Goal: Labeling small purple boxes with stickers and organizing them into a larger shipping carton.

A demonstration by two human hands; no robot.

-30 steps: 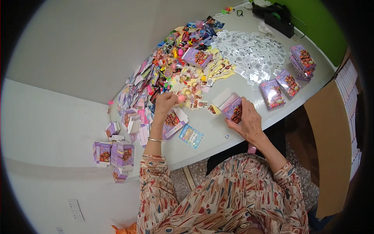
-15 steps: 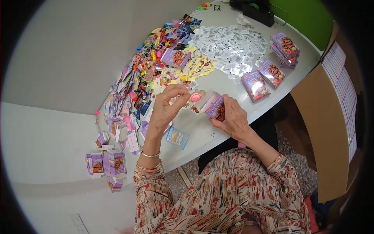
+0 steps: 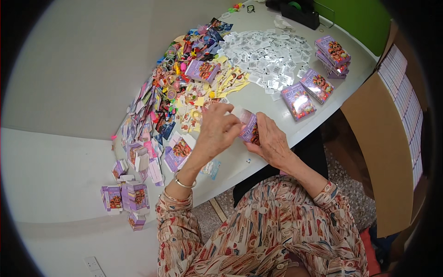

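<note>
Right hand: grip clamped on a small purple printed cardboard box, held above the near part of the white bench. Left hand: at the box's left end, whether pinching anything I cannot tell from here.

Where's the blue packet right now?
Head view, just below centre: the blue packet lies on the white table near its front edge, just right of the left forearm, which seems to partly cover it.

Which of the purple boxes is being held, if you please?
The purple box gripped by the right hand, beside the left hand's fingers; neither hand holds any other purple box.
</note>
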